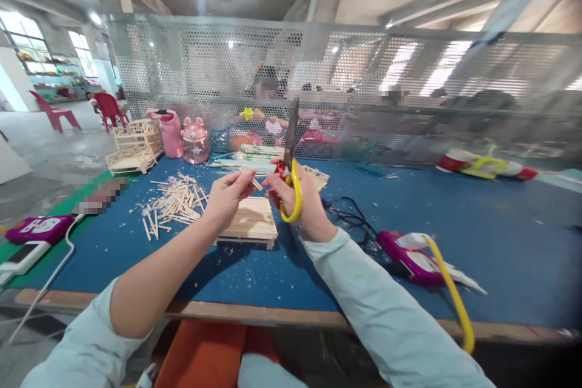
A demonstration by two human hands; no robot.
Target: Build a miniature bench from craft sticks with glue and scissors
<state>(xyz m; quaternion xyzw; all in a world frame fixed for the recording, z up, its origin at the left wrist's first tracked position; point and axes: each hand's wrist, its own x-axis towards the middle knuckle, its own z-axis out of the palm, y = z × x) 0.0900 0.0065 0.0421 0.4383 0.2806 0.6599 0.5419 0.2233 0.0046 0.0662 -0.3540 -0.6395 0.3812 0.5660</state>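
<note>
My left hand [228, 195] pinches short wooden sticks [257, 183] between thumb and fingers, in the middle of the view. Close by on its right, my right hand [305, 197] is closed around yellow-handled scissors [297, 194], whose dark blades point upward. Its fingertips are near the sticks; whether they touch them I cannot tell. Below both hands, a small slatted platform of wooden sticks [250, 218] rests on the blue table. A loose pile of wooden sticks [182, 199] lies to the left of it.
A purple glue gun [411, 260] with a yellow cord lies at right beside black cables [352, 218]. At back left stand a wooden stick model [134, 148], a pink bottle [170, 133] and a clear jar [195, 142]. A perforated metal screen [204, 60] borders the table's far side.
</note>
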